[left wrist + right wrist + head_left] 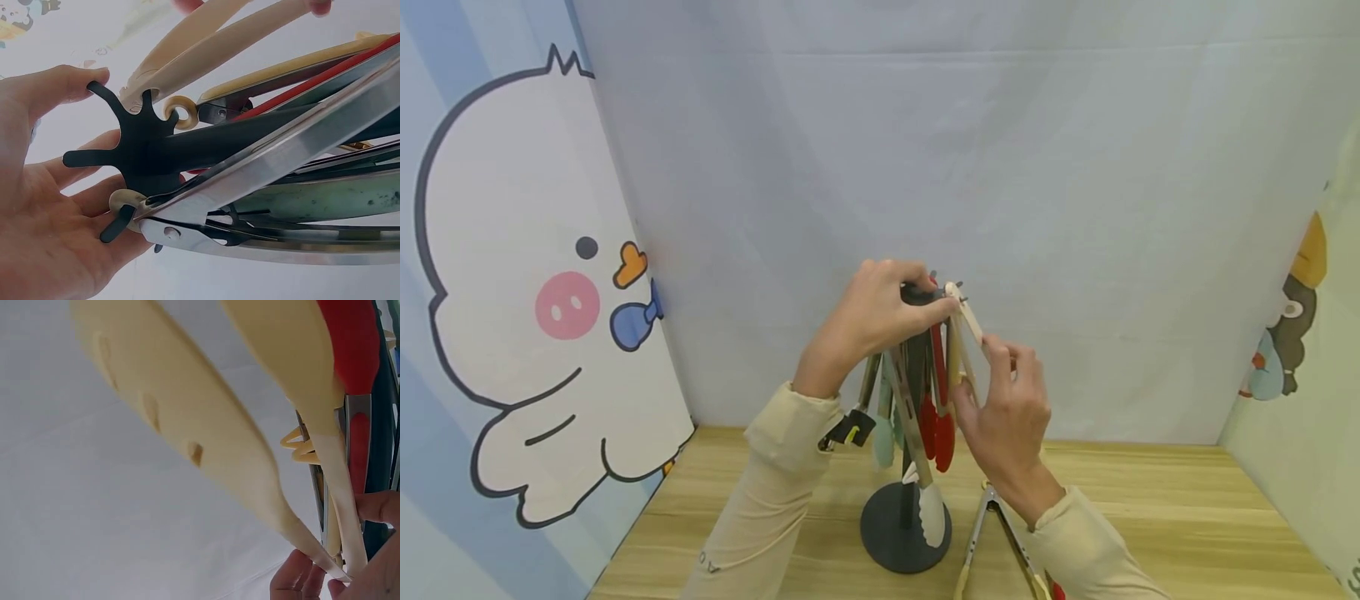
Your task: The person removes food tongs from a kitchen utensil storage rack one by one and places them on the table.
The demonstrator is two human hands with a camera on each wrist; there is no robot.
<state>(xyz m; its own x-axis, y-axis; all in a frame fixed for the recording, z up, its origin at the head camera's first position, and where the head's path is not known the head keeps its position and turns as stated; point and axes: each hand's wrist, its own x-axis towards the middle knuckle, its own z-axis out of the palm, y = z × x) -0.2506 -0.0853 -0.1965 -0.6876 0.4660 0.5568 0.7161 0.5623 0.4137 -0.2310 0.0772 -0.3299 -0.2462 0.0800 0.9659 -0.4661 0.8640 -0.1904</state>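
Observation:
My left hand (872, 308) grips the hooked top of a black stand (906, 533), its thumb against a prong in the left wrist view. Cream tongs (215, 65) have their holed end at one prong (149, 103). Pinched along their slim arms by my right hand (1003, 417), they spread into two broad, flat heads (187, 419) in the right wrist view. Around the stand hang white-tipped tongs (931, 517), red tongs (944, 442), mint tongs (884, 442) and black-tipped tongs (853, 427). Yellow-handled tongs (300, 62) hang beside the cream pair.
Metal tongs with yellowish ends (972, 546) lie spread on the wooden table (1157, 517), right of the stand's round base. Something red (1057, 591) shows near the right sleeve. A pale cloth wall (1075, 208) stands behind, with cartoon-printed panels (505, 208) at both sides.

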